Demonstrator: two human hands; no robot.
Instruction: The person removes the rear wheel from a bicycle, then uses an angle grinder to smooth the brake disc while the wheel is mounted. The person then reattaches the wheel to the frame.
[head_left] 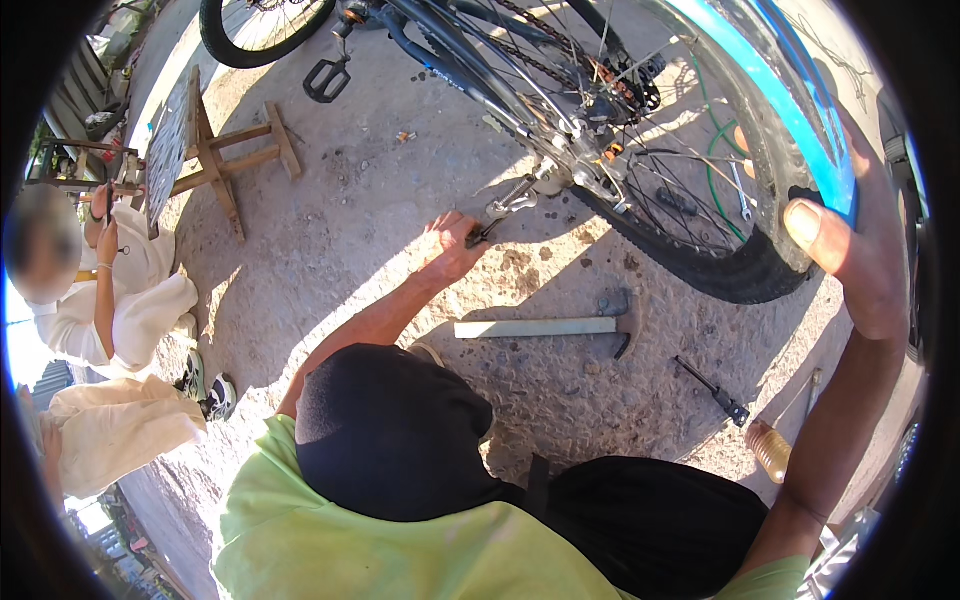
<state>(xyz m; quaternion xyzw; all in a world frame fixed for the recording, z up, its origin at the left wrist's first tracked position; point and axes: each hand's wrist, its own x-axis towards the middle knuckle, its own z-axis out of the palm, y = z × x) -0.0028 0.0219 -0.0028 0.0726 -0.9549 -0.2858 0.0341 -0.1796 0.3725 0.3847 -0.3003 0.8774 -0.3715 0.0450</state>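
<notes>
My left hand [455,245] is closed on the handle of a metal tool [512,205], which looks like pliers, reaching to the hub area of a bicycle's wheel. My right hand [835,245] grips the black tyre [720,275] beside its bright blue rim [805,110], thumb on top and fingers mostly behind. The dark bicycle frame [470,85] lies above my hands, with chain and sprockets in the wheel's middle. A pale-handled hammer [535,328] lies on the ground below my left hand.
A dark tool [710,390], a translucent ribbed container [766,452], a small wrench [740,190] and a green hose [722,215] lie on concrete. A wooden stand [235,165] is upper left. A seated person [120,300] holds something beside it; another person's beige-clad leg [130,425] is lower left.
</notes>
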